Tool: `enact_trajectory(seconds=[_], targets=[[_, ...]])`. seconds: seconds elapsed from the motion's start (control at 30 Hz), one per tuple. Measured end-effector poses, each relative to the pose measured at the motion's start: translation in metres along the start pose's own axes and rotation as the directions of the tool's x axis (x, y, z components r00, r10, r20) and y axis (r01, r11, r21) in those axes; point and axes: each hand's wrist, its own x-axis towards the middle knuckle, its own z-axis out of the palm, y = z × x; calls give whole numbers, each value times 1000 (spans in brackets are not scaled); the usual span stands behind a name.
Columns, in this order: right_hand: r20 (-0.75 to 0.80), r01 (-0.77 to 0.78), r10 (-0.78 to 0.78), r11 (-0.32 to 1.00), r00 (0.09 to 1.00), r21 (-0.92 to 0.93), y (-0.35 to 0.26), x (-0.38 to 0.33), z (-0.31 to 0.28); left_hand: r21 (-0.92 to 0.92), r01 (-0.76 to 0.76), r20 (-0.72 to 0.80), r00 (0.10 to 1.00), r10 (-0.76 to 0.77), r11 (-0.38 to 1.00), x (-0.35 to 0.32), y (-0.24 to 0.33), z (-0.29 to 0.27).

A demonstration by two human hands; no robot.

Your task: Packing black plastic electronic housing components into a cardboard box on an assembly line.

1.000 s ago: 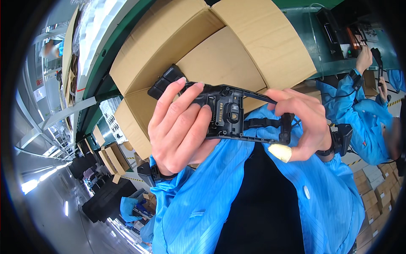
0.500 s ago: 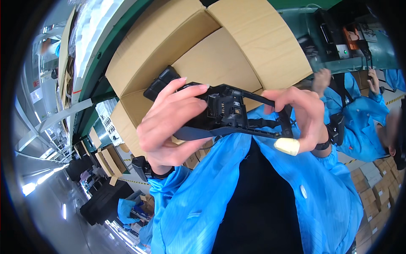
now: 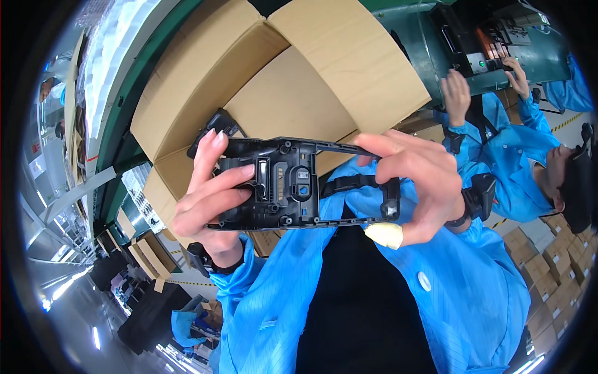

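A black plastic housing (image 3: 289, 209), hollow side facing me, is held up in front of my chest. A rectangular window and small metal contacts show in its middle, and its right end is an open frame. My left hand (image 3: 215, 202) grips the left end, fingers reaching over the inside. At the frame end, my right hand (image 3: 423, 181) pinches the part between fingers and thumb; a pale yellow cover (image 3: 384, 235) sits on the thumb. Just beyond my left fingers lies another black part (image 3: 215, 128), at the edge of an open cardboard box (image 3: 349, 56).
To the right, a co-worker in a blue jacket (image 3: 517, 156) has both hands near black equipment (image 3: 458, 37) on a green bench (image 3: 408, 56). Stacked cartons (image 3: 554, 262) stand lower right. A metal rack (image 3: 81, 187) is on the left.
The housing has turned so its inside faces me more squarely, and it has shifted left with both hands. The view has shifted too. The co-worker's hands have moved up toward the equipment.
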Motion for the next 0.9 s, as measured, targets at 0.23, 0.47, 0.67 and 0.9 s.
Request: enact_trajectory(seconds=[0.23,0.47,0.67,0.9], targets=[[206,-466,479,523,853,713,33,-31,34,-135,72,-25,997,-76,988,15,-14,10],[84,-429,562,518,823,739,38,-36,32,-167,40,-16,999,-43,985,21,-28,-16],[-121,-473,536,814,836,338,58,-50,35,466,370,29,902,-432,804,31,-98,-35],[-129,-520,563,813,816,262,87,-57,43,671,355,222,742,-633,651,-16,-262,-39]])
